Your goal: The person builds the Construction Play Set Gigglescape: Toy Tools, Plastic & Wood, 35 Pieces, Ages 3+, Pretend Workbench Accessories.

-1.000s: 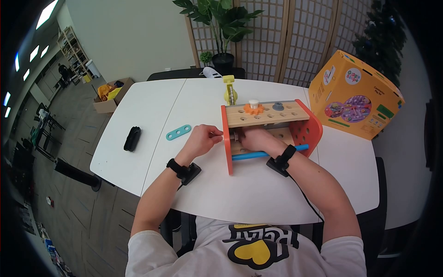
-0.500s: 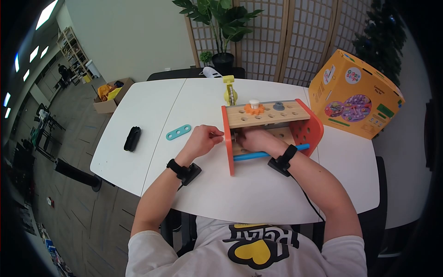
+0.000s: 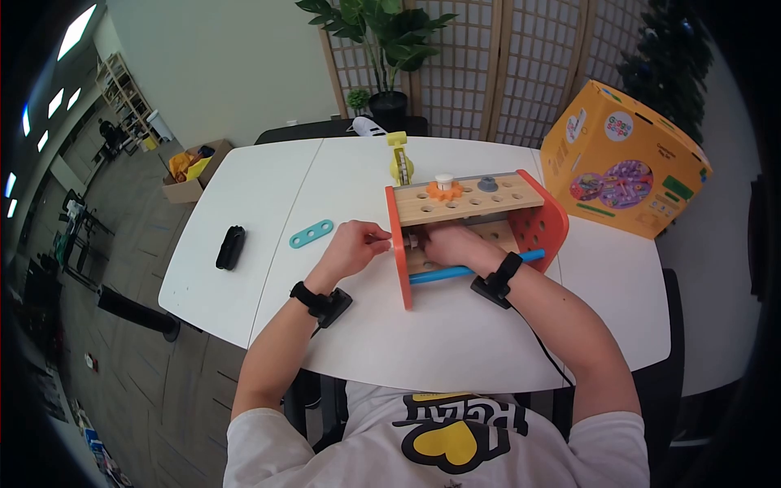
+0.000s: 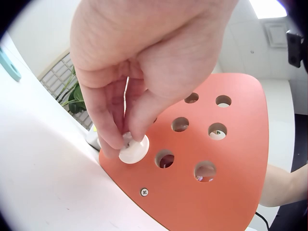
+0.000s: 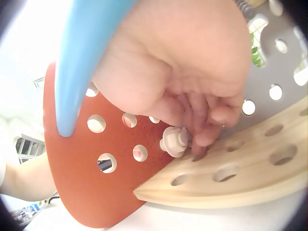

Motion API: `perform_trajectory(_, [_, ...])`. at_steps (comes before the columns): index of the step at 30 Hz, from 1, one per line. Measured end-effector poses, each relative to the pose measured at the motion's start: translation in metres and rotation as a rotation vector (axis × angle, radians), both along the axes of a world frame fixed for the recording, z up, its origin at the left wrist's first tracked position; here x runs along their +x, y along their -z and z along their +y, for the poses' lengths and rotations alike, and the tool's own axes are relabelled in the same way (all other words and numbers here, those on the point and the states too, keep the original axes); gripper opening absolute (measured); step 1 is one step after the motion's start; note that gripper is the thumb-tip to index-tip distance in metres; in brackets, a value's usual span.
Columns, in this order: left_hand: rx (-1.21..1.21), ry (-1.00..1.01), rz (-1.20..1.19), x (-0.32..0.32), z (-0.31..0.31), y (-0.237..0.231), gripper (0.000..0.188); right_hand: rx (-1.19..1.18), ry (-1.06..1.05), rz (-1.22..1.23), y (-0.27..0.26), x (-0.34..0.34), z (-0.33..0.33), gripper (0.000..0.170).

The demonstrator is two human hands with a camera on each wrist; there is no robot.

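A toy workbench with red-orange side panels (image 3: 543,232) stands on the table. Outside its left panel, my left hand (image 3: 355,248) pinches the round head of a white plastic bolt (image 4: 134,152) between thumb and fingers, against the panel. My right hand (image 3: 455,246) reaches inside under the wooden top shelf (image 3: 472,208), over the blue bar (image 3: 480,267). Its curled fingertips hold a white plastic nut (image 5: 174,142) at the inner face of the same panel, close above the lower wooden shelf (image 5: 216,187). The hand partly covers the nut.
On the top shelf sit an orange gear (image 3: 444,192) with a white knob and a grey piece (image 3: 487,185). A yellow toy (image 3: 399,165) stands behind. Left lie a teal strip with holes (image 3: 311,234) and a black case (image 3: 231,247). A large orange box (image 3: 622,163) stands right.
My right fingers have shifted slightly around the nut inside the bench. My left hand keeps its pinch on the bolt head. The head view has moved a little.
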State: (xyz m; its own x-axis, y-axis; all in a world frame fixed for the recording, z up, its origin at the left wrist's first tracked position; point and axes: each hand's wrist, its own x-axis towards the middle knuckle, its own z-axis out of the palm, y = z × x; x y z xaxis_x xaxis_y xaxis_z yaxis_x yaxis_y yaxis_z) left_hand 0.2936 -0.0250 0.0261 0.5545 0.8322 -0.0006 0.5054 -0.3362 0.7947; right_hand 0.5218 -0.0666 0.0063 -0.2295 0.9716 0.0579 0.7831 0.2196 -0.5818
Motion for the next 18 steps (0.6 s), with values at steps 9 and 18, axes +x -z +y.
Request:
perform_trajectory(9, [-0.006,-0.001,0.016,0.001,-0.001,-0.001,0.016,-0.12,-0.062,-0.12,-0.014,-0.002,-0.003,0.018])
perform_trajectory(18, [-0.008,-0.003,0.039,0.001,-0.003,-0.006,0.017,-0.186,-0.035,-0.11,-0.038,-0.008,-0.013,0.033])
